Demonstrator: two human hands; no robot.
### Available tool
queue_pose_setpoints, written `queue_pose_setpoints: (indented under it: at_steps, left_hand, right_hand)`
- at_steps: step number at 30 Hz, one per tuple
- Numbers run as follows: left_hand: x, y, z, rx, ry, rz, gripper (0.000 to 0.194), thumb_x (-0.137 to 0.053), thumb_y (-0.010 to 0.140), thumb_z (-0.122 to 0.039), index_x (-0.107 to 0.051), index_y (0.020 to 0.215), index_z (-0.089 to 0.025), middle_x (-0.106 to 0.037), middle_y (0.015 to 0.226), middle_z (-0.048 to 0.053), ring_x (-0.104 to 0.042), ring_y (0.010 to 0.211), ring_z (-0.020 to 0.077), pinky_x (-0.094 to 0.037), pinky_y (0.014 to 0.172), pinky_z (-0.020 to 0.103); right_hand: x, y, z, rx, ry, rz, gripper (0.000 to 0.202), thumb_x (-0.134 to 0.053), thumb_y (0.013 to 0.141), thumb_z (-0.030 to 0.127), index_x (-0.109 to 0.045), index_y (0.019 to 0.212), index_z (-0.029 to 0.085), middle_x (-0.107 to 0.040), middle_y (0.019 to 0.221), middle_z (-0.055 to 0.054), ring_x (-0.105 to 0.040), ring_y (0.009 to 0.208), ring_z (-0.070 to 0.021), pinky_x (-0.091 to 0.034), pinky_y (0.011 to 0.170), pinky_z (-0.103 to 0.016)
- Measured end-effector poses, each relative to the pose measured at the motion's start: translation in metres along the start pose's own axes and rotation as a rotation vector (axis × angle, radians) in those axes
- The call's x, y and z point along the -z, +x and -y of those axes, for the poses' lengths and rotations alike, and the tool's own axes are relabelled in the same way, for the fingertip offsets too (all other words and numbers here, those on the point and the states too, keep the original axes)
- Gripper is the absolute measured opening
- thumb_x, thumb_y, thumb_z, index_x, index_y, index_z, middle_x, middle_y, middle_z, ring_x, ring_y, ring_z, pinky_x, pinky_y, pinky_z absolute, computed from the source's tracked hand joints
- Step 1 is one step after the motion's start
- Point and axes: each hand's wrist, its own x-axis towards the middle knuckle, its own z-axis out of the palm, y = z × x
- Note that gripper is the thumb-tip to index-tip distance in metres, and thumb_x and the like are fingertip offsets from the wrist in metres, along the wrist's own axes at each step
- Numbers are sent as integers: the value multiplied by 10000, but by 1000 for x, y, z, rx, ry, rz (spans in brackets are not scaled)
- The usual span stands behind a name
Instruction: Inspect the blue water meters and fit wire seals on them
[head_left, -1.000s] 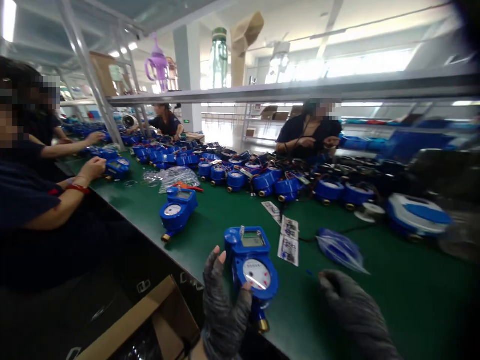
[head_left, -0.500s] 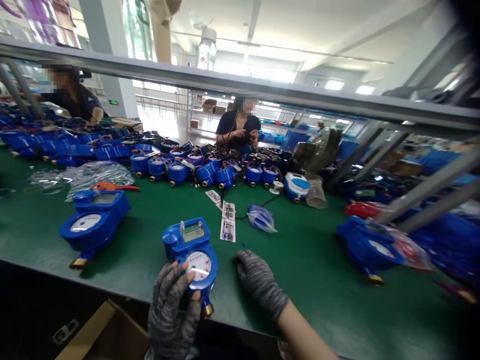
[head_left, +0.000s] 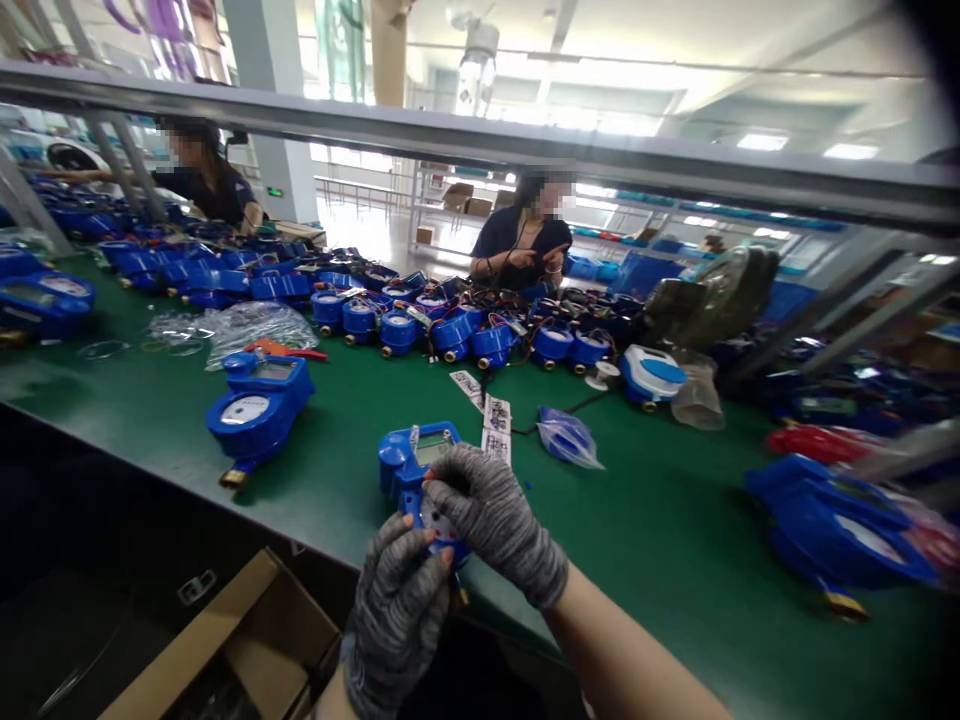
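Note:
A blue water meter (head_left: 396, 462) with a small display and a white dial stands near the bench's front edge. My left hand (head_left: 397, 612), in a grey fingerless glove, grips its lower side, fingertips by the dial. Over the meter's right side is my right hand (head_left: 501, 522), gloved alike, with thumb and fingers pinched together at the dial's upper edge. Whatever may be between those fingertips is too small to make out. This hand covers part of the display and dial. Another blue meter (head_left: 259, 408) sits to the left, its brass end facing the front.
Behind are rows of blue meters (head_left: 400, 332), printed label strips (head_left: 496, 415), a plastic bag with blue parts (head_left: 568, 437) and orange-handled pliers or cutters (head_left: 289, 350). One more meter (head_left: 840, 530) lies right. A cardboard box (head_left: 255, 640) is below the edge. Two people work across the bench.
My right hand has come up from the bench onto the meter's dial and closed into a pinch. My left hand stays on the meter. The view has swung, shifting the scene rightward.

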Motion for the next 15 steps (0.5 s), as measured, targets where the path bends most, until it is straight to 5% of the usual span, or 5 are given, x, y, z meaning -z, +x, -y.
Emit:
queue_pose_setpoints:
  at_steps: [5,15]
  left_hand:
    - [-3,-2,0,19,-47,-60,398,-551,823,-26,-601,1176,-203,-566,1207,107,-507,1268,275,-547,970,473]
    - [1,10,-3,24,-64,-82,314,-552,829,-87,-596,1120,-198,-595,1143,102,-530,1236,247,-543,966,444]
  right_hand:
    - [-19,1,6,-7,-225,146,110,-594,826,147,-666,749,180,-661,726,-16,-596,678,-157,-461,670,-275]
    - [-24,5,16,-133,-365,259,163,-565,828,141,-617,676,168,-621,647,-16,-559,590,-140,-409,591,-261]
